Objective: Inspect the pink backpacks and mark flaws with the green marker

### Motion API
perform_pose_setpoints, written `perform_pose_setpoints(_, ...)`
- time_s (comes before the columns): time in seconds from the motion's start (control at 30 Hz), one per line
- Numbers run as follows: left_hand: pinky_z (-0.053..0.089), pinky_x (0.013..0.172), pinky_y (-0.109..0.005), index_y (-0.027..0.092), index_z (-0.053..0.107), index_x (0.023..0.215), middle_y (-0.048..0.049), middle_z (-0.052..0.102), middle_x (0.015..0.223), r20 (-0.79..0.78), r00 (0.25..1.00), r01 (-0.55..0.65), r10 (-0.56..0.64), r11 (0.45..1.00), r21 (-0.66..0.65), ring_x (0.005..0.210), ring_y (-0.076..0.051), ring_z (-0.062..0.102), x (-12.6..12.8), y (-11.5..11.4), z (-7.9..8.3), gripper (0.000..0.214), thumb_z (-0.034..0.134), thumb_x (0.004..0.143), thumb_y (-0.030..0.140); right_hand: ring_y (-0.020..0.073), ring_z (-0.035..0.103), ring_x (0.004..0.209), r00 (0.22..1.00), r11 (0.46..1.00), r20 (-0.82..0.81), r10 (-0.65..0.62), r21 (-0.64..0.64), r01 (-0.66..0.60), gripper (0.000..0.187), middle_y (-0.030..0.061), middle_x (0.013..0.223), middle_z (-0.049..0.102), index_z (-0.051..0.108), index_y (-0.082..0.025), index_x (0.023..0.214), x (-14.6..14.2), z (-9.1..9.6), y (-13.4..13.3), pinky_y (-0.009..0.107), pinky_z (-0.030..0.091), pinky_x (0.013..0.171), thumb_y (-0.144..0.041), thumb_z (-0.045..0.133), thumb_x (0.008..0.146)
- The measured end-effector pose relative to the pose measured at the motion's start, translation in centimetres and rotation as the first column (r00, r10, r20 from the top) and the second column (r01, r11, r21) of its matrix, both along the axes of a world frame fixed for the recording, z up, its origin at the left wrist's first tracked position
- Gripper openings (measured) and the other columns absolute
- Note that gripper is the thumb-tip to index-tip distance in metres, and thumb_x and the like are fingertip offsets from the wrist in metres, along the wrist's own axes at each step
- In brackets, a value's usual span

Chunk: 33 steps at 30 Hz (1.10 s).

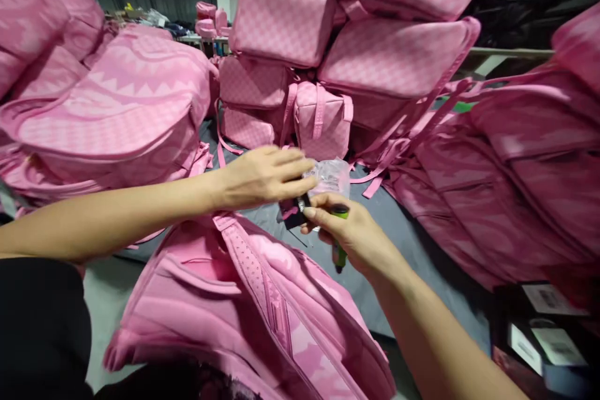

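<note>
A pink backpack [262, 319] lies back-up in front of me on a grey table [422, 244], its strap running up toward my hands. My left hand [262, 176] reaches in from the left, its fingers pinched on a small black tag [296, 212] at the strap's end. My right hand [349, 231] is closed around a green tool [339, 253] and also touches the black tag with its thumb and forefinger. A clear plastic bag [330, 176] lies just behind both hands.
Pink backpacks are piled all round: a big stack at the left [112, 106], checkered ones at the back [328, 50], darker pink ones at the right [515, 181]. Black boxes with white labels [539, 337] sit at the lower right.
</note>
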<state>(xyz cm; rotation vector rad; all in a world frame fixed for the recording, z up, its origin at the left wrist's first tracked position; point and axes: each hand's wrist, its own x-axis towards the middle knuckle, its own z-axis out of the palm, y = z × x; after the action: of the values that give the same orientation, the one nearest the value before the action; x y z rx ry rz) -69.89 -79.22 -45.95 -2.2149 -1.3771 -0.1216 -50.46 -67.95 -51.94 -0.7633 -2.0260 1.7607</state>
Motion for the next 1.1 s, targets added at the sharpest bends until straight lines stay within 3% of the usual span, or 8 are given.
perform_pose_setpoints(0.13, 0.050, 0.104, -0.043, 0.026, 0.056, 0.138, -0.0079, 0.066, 0.130, 0.356, 0.928, -0.198, 0.110, 0.955, 0.219, 0.122, -0.024, 0.060, 0.2, -9.7, -0.4, 0.040, 0.053, 0.098, 0.029, 0.0127, 0.051, 0.052, 0.982, 0.913, -0.039, -0.186, 0.362, 0.187, 0.026, 0.0020, 0.067, 0.065, 0.070, -0.020, 0.081, 2.4, 1.4, -2.4, 0.023, 0.037, 0.043, -0.046, 0.071, 0.078)
perform_pose_setpoints(0.23, 0.051, 0.102, -0.046, 0.026, 0.066, 0.123, -0.0095, 0.071, 0.117, 0.414, 0.892, -0.265, 0.180, 0.951, 0.158, 0.115, -0.026, 0.062, 1.5, -16.6, -5.6, 0.032, 0.063, 0.091, 0.034, 0.0191, 0.064, 0.068, 0.989, 0.821, -0.097, -0.110, 0.552, 0.145, 0.018, 0.0047, 0.077, 0.071, 0.072, -0.023, 0.085, 2.8, 1.8, -5.3, 0.028, 0.049, 0.058, -0.041, 0.067, 0.083)
perform_pose_setpoints(0.3, 0.044, 0.110, -0.057, 0.023, 0.070, 0.114, -0.0149, 0.064, 0.133, 0.388, 0.854, -0.403, 0.347, 0.913, 0.069, 0.130, -0.034, 0.053, 2.3, -19.3, -10.3, 0.029, 0.066, 0.089, 0.037, 0.0206, 0.068, 0.076, 0.998, 0.723, -0.049, 0.037, 0.690, 0.007, 0.016, 0.0057, 0.085, 0.074, 0.072, -0.024, 0.092, 1.9, 1.3, -7.9, 0.030, 0.051, 0.066, -0.032, 0.060, 0.089)
perform_pose_setpoints(0.4, 0.039, 0.114, -0.061, 0.024, 0.070, 0.106, -0.0152, 0.056, 0.141, 0.451, 0.781, -0.516, 0.432, 0.853, 0.075, 0.140, -0.034, 0.044, 2.7, -20.7, -15.7, 0.020, 0.064, 0.087, 0.024, 0.0200, 0.071, 0.082, 0.940, 0.469, 0.311, 0.139, 0.816, -0.339, 0.027, 0.0061, 0.093, 0.077, 0.072, -0.023, 0.098, -0.6, -0.1, -11.5, 0.027, 0.048, 0.068, -0.011, 0.051, 0.087)
perform_pose_setpoints(0.53, 0.041, 0.116, -0.054, 0.032, 0.060, 0.121, -0.0125, 0.049, 0.146, 0.591, 0.736, -0.533, 0.331, 0.821, 0.204, 0.143, -0.030, 0.042, 2.4, -21.4, -17.8, 0.036, 0.070, 0.087, 0.031, 0.0204, 0.072, 0.083, 0.685, 0.230, 0.727, 0.035, 0.661, -0.714, 0.029, 0.0074, 0.094, 0.078, 0.070, -0.022, 0.100, -3.7, -1.6, -14.1, 0.026, 0.043, 0.065, -0.008, 0.047, 0.090)
perform_pose_setpoints(0.73, 0.054, 0.102, -0.048, 0.026, 0.028, 0.149, -0.0164, 0.059, 0.139, 0.754, 0.259, -0.767, 0.604, 0.603, -0.219, 0.125, -0.032, 0.062, 2.4, -22.9, -18.5, 0.085, 0.076, 0.082, 0.047, 0.0261, 0.074, 0.089, 0.599, 0.141, 0.801, 0.005, 0.592, -0.793, 0.027, 0.0103, 0.093, 0.078, 0.072, -0.021, 0.104, -6.4, -2.4, -14.6, 0.030, 0.046, 0.069, -0.014, 0.047, 0.096)
perform_pose_setpoints(0.93, 0.057, 0.098, -0.042, 0.025, 0.038, 0.142, -0.0137, 0.066, 0.130, 0.761, 0.271, -0.755, 0.590, 0.621, -0.212, 0.118, -0.030, 0.067, 2.2, -22.7, -19.8, 0.065, 0.067, 0.089, 0.050, 0.0251, 0.074, 0.085, 0.512, 0.044, 0.858, 0.040, 0.511, -0.859, 0.023, 0.0113, 0.094, 0.077, 0.073, -0.018, 0.100, -7.2, -2.2, -15.3, 0.030, 0.047, 0.068, -0.014, 0.050, 0.095)
perform_pose_setpoints(1.1, 0.057, 0.096, -0.039, 0.025, 0.041, 0.142, -0.0125, 0.068, 0.129, 0.766, 0.344, -0.742, 0.544, 0.657, -0.133, 0.116, -0.028, 0.068, 1.8, -23.3, -20.0, 0.052, 0.049, 0.098, 0.052, 0.0210, 0.071, 0.079, 0.716, 0.226, 0.693, 0.079, 0.687, -0.690, 0.022, 0.0097, 0.092, 0.076, 0.070, -0.018, 0.107, -8.6, -2.2, -16.7, 0.026, 0.042, 0.064, -0.026, 0.052, 0.099)
